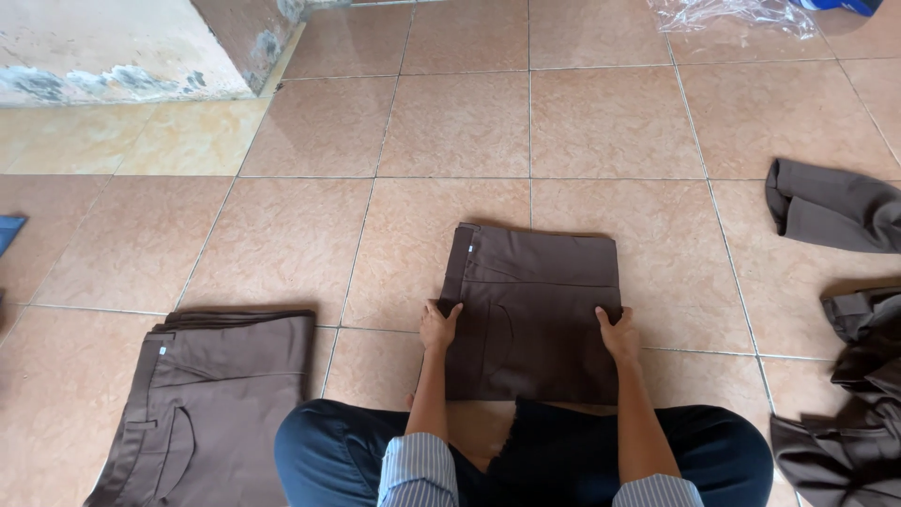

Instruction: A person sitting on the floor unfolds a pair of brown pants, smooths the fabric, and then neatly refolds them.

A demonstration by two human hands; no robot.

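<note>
A folded pair of brown trousers [535, 300] lies flat on the tiled floor right in front of my crossed legs. My left hand [438, 325] grips its left edge, thumb on top. My right hand [618, 331] grips the right edge the same way. The waistband end of the trousers points away from me, and a back pocket seam shows between my hands.
A stack of folded brown trousers [211, 399] lies to my left. Unfolded brown garments lie at the right [831, 207] and lower right [845, 413]. Clear plastic wrap [732, 14] sits at the top right. A worn wall base [113, 52] stands at the top left.
</note>
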